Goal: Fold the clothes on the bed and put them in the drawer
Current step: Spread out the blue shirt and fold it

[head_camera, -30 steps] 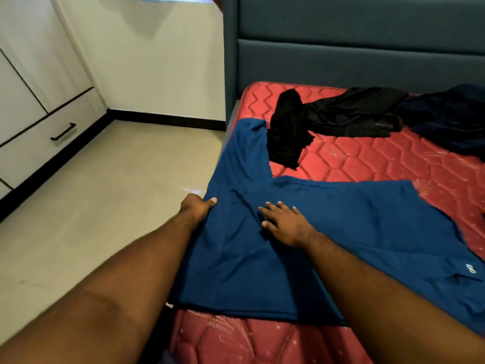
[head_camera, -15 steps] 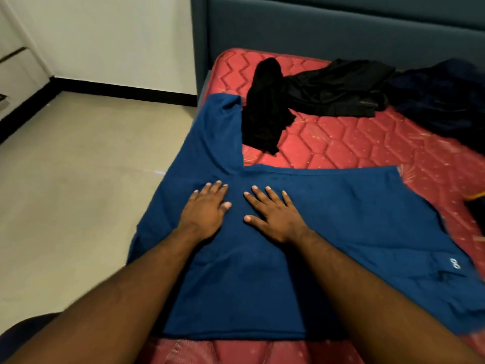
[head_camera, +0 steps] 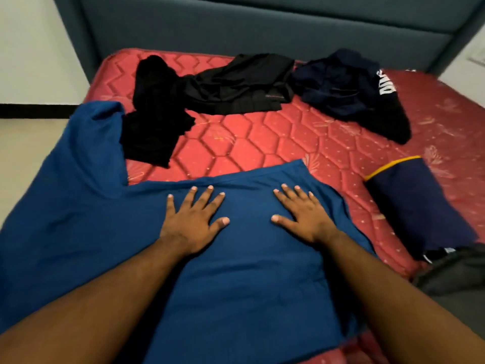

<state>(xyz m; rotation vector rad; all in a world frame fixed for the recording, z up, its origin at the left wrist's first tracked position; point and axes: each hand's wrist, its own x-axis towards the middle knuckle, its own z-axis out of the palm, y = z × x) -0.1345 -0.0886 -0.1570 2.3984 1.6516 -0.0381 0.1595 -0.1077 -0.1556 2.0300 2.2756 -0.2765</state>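
Head view: our left hand (head_camera: 193,223) and right hand (head_camera: 304,219), now flat and spread apart, smooth the shirt (head_camera: 249,279) under them; folding comes next.

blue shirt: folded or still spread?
Partly folded: blue shirt has its right side doubled over, one sleeve out flat; left hand and right hand press it.

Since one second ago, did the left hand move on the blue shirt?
Yes. The left hand left the blue shirt's left edge, where it gripped the cloth, and now lies flat further right, nearer the shirt's middle, beside the right hand.

Grey padded headboard (head_camera: 262,27) against white wall (head_camera: 31,48).
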